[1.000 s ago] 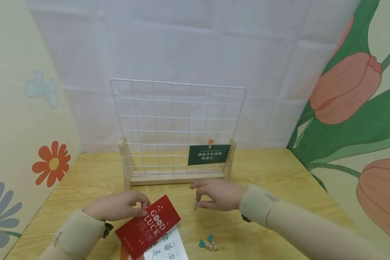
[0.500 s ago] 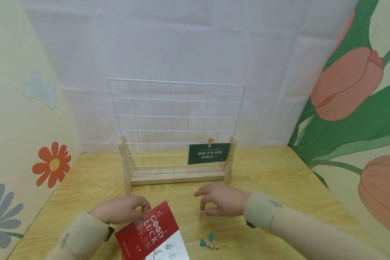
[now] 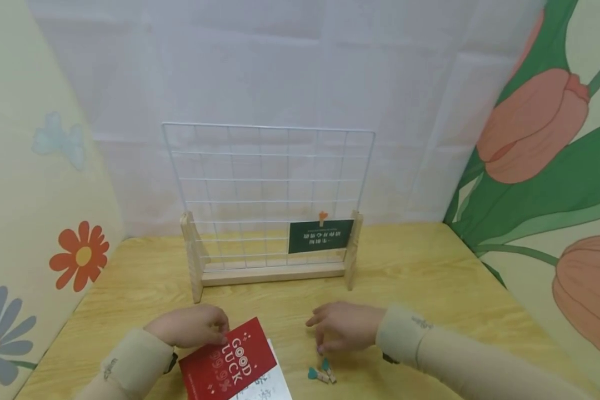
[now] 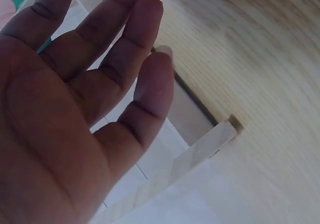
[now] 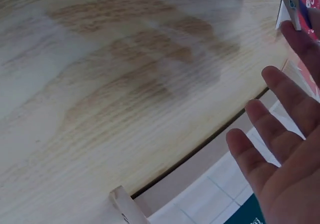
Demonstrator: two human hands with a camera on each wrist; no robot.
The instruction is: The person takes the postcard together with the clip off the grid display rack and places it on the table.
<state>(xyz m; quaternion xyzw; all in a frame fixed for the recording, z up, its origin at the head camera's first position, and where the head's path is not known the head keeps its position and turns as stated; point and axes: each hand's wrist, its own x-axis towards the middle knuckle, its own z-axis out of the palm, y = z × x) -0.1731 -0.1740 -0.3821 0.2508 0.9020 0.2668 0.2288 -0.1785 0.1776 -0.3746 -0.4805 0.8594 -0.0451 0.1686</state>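
My left hand (image 3: 195, 326) pinches the upper left edge of a red "GOOD LUCK" card (image 3: 237, 355), which overlaps a white card with handwriting (image 3: 275, 383). In the left wrist view, the palm and bent fingers (image 4: 147, 84) show; the grip on the card is out of frame. A small wooden clothespin (image 5: 294, 6) is pinched between thumb and index finger of my right hand (image 3: 347, 326), its other fingers spread loosely. Just below that hand lie two clothespins with teal hearts (image 3: 322, 375). Behind both hands stands a white wire grid (image 3: 275, 180) on a wooden base.
On the grid's lower right hangs a dark green card (image 3: 320, 238) under an orange-heart clothespin (image 3: 322, 218). The wooden base (image 3: 275, 274) spans the middle of the wood-grain table (image 3: 410, 266). Flower-painted panels (image 3: 530, 128) flank the sides; white cloth (image 3: 260, 61) covers the back.
My right hand has moved toward me, close to the two teal-heart clothespins. The red card has shifted down and lies more over the white card; my left hand came slightly nearer with it.
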